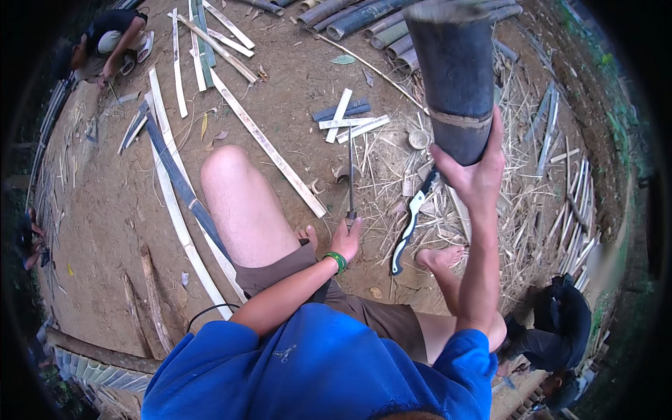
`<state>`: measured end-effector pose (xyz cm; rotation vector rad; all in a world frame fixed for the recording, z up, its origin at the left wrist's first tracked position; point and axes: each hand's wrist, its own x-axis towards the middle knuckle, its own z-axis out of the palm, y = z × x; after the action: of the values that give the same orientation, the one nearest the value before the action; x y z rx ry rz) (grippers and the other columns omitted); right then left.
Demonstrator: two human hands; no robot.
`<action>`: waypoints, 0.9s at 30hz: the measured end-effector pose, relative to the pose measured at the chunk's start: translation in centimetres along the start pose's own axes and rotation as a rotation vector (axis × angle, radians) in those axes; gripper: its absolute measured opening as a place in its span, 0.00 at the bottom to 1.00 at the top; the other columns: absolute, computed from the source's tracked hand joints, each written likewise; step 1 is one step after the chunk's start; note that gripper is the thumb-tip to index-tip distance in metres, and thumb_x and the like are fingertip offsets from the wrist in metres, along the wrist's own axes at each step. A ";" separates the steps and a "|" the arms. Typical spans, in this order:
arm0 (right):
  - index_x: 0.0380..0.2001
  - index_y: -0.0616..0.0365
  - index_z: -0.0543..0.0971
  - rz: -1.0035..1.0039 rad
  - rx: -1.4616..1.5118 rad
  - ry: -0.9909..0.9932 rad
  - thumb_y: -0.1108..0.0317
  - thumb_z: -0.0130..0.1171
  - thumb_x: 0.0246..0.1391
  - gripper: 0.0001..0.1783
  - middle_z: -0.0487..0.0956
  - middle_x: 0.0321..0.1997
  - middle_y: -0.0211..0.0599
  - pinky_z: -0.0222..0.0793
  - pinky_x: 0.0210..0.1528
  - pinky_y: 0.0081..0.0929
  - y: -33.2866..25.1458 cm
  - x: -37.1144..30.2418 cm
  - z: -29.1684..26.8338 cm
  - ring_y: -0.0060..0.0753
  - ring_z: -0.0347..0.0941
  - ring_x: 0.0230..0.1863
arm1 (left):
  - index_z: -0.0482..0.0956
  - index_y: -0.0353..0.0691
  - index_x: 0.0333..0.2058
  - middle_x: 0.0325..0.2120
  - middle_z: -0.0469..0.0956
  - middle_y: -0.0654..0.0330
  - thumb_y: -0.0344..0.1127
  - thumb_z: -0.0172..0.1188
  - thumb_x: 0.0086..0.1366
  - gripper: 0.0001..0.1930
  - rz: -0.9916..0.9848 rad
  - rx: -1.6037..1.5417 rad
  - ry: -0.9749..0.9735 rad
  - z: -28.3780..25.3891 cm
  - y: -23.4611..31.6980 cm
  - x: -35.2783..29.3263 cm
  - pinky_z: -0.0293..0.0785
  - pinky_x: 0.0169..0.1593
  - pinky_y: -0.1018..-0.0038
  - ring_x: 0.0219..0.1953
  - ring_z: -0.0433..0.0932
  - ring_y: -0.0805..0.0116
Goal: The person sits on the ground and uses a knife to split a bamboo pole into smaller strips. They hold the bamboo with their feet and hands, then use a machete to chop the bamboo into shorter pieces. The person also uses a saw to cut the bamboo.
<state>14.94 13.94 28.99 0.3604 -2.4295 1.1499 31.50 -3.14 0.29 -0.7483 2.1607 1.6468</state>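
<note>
My right hand (476, 168) grips a thick, dark bamboo section (453, 77) near its lower end, just below a pale joint ring. The section is raised upright, its upper end near the top of the view. Lower and toward the middle, my left hand (344, 239), with a green band at the wrist, is closed round the handle of a long-bladed knife (351, 175). Its blade points away from me and shows nearly edge-on. Between my hands, a folding saw (411, 213) with a black and pale handle lies slanted on the ground; its far end is hidden.
Split bamboo strips (269, 145) lie to the left and ahead. Short pieces (343, 120) cross beyond the knife. Shavings (521, 189) litter the right. Dark bamboo poles (364, 19) are stacked at the far side. Other people crouch at far left (115, 38) and lower right (560, 315).
</note>
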 end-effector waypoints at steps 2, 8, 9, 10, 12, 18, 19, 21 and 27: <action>0.72 0.51 0.57 -0.222 0.120 0.135 0.60 0.78 0.36 0.60 0.79 0.53 0.62 0.77 0.53 0.47 -1.9 -0.8 2.7 0.55 0.82 0.49 | 0.72 0.33 0.46 0.33 0.81 0.39 0.61 0.49 0.72 0.30 0.015 0.018 0.007 0.7 0.3 0.3 0.73 0.47 0.50 0.41 0.80 0.37; 0.72 0.50 0.59 0.235 -0.521 -0.674 0.60 0.77 0.37 0.58 0.76 0.56 0.61 0.77 0.57 0.44 4.9 -5.3 7.4 0.60 0.80 0.51 | 0.74 0.32 0.42 0.29 0.81 0.45 0.61 0.49 0.73 0.30 0.221 0.123 0.207 2.1 -0.8 0.6 0.73 0.44 0.54 0.34 0.82 0.45; 0.73 0.50 0.58 0.081 -0.453 -0.497 0.59 0.76 0.38 0.58 0.78 0.54 0.61 0.78 0.54 0.43 4.8 -4.2 6.4 0.57 0.81 0.49 | 0.74 0.32 0.42 0.29 0.81 0.44 0.61 0.49 0.73 0.30 0.227 0.085 0.164 2.3 0.2 2.0 0.73 0.44 0.53 0.35 0.82 0.43; 0.74 0.51 0.56 0.003 -0.304 -0.364 0.57 0.77 0.37 0.60 0.78 0.54 0.62 0.79 0.51 0.44 3.1 -2.6 6.1 0.58 0.82 0.48 | 0.74 0.31 0.42 0.29 0.81 0.43 0.61 0.48 0.73 0.30 0.203 0.063 0.130 1.6 -0.6 2.4 0.73 0.44 0.52 0.36 0.82 0.41; 0.74 0.54 0.54 -0.071 -0.039 -0.163 0.55 0.77 0.38 0.62 0.78 0.53 0.63 0.80 0.49 0.45 -2.1 -0.9 5.1 0.58 0.82 0.47 | 0.75 0.31 0.41 0.29 0.81 0.44 0.62 0.47 0.73 0.31 0.068 0.090 0.075 -0.5 -1.4 1.5 0.74 0.44 0.53 0.36 0.82 0.42; 0.74 0.55 0.52 0.030 -0.395 -0.447 0.49 0.75 0.42 0.61 0.77 0.52 0.60 0.79 0.49 0.45 6.6 -9.9 8.5 0.54 0.82 0.44 | 0.75 0.32 0.50 0.50 0.77 0.34 0.64 0.45 0.72 0.34 -0.044 0.040 -0.130 0.7 0.9 0.4 0.68 0.60 0.52 0.56 0.75 0.37; 0.74 0.55 0.52 0.164 -0.572 -0.692 0.47 0.75 0.42 0.62 0.77 0.52 0.59 0.79 0.50 0.45 7.2 -10.9 8.6 0.54 0.82 0.43 | 0.75 0.32 0.52 0.53 0.76 0.34 0.64 0.45 0.72 0.35 -0.135 0.036 -0.106 1.1 -0.6 0.8 0.67 0.62 0.53 0.58 0.74 0.37; 0.74 0.58 0.53 0.335 -0.436 -0.555 0.49 0.75 0.41 0.62 0.79 0.50 0.63 0.78 0.52 0.44 6.9 -9.1 8.8 0.58 0.82 0.45 | 0.74 0.31 0.55 0.57 0.74 0.35 0.65 0.43 0.72 0.37 -0.290 0.047 -0.051 0.9 -3.9 4.6 0.65 0.65 0.54 0.62 0.71 0.39; 0.72 0.63 0.57 0.457 -0.237 -0.233 0.45 0.74 0.39 0.62 0.81 0.50 0.64 0.74 0.57 0.44 6.2 -8.2 4.3 0.60 0.81 0.51 | 0.74 0.28 0.57 0.57 0.74 0.36 0.73 0.59 0.57 0.48 -0.246 0.320 -0.017 -1.0 -3.0 3.5 0.65 0.66 0.59 0.63 0.71 0.42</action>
<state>18.47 14.84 18.40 -0.1554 -2.9137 1.0156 30.49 -5.40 -3.69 -0.8559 2.1482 1.1476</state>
